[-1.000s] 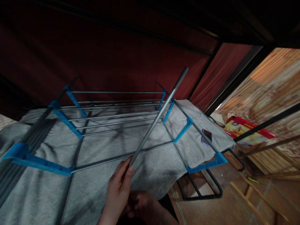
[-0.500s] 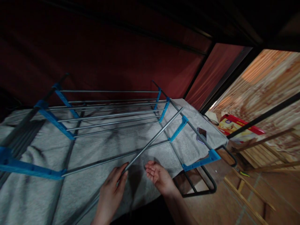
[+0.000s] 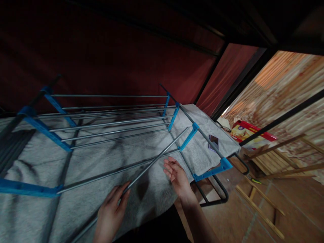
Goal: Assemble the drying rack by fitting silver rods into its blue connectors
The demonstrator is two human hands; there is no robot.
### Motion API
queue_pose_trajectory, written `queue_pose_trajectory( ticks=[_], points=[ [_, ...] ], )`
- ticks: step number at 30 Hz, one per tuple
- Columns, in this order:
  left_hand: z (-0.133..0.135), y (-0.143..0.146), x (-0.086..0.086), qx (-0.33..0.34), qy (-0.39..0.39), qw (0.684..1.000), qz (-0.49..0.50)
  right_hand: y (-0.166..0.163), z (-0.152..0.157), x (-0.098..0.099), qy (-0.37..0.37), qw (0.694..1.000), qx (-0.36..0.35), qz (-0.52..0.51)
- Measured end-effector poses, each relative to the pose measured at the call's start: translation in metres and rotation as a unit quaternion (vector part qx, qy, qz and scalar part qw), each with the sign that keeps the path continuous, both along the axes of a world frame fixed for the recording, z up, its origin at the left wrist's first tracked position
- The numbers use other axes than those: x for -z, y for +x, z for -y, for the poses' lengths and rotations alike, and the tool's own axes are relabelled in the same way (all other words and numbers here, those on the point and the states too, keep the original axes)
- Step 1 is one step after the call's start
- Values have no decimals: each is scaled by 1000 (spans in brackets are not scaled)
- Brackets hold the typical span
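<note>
My left hand [image 3: 112,206] is closed around a loose grey metal tube [image 3: 155,159], which slants from the lower left up toward the right side of the rack. My right hand [image 3: 177,175] is open beside the tube, palm partly up, fingers apart and holding nothing. Around both hands stands a metal rack [image 3: 111,122] with several crossbars between blue plastic brackets. The tube's far end lies close to a blue bracket [image 3: 188,136] on the right; contact I cannot tell. Nearer me, another right blue bracket [image 3: 214,171] has no bar seated in its inner end.
A grey blanket [image 3: 152,189] lies under the rack. On its right part rests a phone [image 3: 214,143]. Farther right are a red and yellow box [image 3: 250,133], a wooden chair or frame [image 3: 283,160] and a wooden ladder-like piece [image 3: 260,206] on the tiled floor.
My left hand has drawn the tube down and left, so its far end has dropped toward the right bracket. My right hand has moved slightly up and right. The view has shifted a little.
</note>
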State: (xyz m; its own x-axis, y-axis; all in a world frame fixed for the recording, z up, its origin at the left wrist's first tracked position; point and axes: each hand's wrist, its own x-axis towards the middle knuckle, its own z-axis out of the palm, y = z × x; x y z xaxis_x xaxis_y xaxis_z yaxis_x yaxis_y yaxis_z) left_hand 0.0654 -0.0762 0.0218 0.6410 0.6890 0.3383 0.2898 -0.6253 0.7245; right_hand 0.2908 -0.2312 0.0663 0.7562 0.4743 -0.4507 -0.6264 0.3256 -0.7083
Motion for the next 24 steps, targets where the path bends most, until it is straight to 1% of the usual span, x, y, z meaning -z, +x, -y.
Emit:
queue_pose_trajectory(
  ticks=[5,11,16,21,24],
  points=[
    [-3,-2,12,6,28,1000,0,11,1,-2,4,999,16,46],
    [-4,-3,23,5,69,998,1,19,-3,0,7,998,33,56],
    [-6,-6,32,3,131,991,4,25,-7,2,16,997,42,62],
    [-6,-11,43,11,131,991,-11,32,-10,4,47,995,71,59],
    [-7,-14,46,8,137,991,-14,37,-11,5,54,993,83,59]
  ],
)
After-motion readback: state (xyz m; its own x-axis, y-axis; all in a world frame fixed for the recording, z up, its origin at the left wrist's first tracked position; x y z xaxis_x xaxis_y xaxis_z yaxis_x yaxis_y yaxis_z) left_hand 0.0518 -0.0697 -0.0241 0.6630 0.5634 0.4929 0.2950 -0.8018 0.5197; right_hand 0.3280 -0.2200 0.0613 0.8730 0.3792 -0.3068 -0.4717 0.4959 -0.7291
